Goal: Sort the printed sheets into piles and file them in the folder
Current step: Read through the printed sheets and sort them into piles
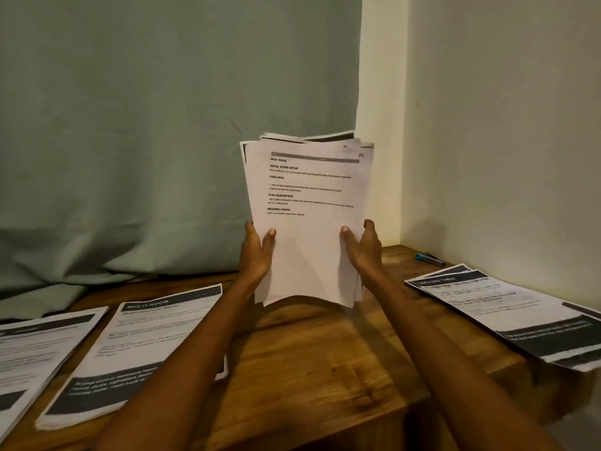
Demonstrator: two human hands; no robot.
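A stack of printed sheets [305, 219] stands upright above the wooden table [318, 359], its top edges uneven. My left hand [257, 252] grips the stack's lower left edge, thumb on the front page. My right hand [364, 249] grips the lower right edge the same way. Three piles lie flat on the table: a pile headed "MULTI-ROOM" [140, 349] at left centre, another pile [35, 353] at the far left, and a pile with dark header bands [507, 314] at the right. No folder is in view.
A grey-green curtain [162, 141] hangs behind the table and bunches on its back edge. A cream wall corner stands at the right. A blue pen [429, 258] lies near the wall at the table's back right.
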